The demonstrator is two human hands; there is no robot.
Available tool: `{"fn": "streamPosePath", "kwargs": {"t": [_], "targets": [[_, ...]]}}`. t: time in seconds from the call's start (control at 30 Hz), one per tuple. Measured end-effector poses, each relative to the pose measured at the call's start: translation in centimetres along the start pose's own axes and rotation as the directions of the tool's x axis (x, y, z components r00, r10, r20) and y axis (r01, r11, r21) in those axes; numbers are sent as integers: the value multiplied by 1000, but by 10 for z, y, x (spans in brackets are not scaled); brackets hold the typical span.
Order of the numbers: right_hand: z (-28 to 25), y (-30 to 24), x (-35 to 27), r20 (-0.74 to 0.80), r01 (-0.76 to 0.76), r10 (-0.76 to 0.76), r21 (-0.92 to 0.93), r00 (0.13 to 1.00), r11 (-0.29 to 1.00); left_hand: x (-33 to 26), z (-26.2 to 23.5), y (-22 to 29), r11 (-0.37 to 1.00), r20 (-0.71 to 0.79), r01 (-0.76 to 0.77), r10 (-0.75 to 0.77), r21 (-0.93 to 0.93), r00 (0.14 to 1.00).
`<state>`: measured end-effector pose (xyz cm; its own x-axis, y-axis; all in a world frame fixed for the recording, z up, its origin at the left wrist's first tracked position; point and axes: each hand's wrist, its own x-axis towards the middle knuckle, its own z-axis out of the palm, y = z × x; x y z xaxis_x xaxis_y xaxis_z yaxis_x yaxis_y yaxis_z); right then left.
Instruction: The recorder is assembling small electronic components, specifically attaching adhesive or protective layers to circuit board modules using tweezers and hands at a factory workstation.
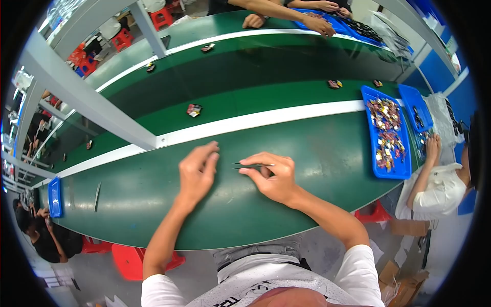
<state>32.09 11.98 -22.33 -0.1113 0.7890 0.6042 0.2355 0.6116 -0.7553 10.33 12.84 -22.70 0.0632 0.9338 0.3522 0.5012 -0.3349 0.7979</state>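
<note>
Seen from above: right hand [273,179] pinched on thin tweezers [253,165], tips pointing left, just over the near green table [153,204]. Left hand [197,174] beside the tips, fingers loosely curled, holding nothing visible. Beyond, a white strip [255,120], then a darker green conveyor belt [230,66] carrying small parts [194,110]. At right, blue trays [386,169] heaped with small coloured pieces, a seated person's arm [427,174] alongside. Far side, other people's hands [319,24]. At left, grey frame posts [82,97] and red stools [130,258] on a pale floor
</note>
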Motion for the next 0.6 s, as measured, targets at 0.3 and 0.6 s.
{"fn": "streamPosePath", "kwargs": {"t": [0.3, 0.6], "targets": [[6, 5, -5, 70, -102, 100, 22, 993, 995, -22, 11, 12, 976, 132, -174, 191, -130, 973], [4, 2, -6, 142, -116, 109, 36, 984, 993, -30, 11, 2, 964, 89, -265, 264, -8, 960]]}}
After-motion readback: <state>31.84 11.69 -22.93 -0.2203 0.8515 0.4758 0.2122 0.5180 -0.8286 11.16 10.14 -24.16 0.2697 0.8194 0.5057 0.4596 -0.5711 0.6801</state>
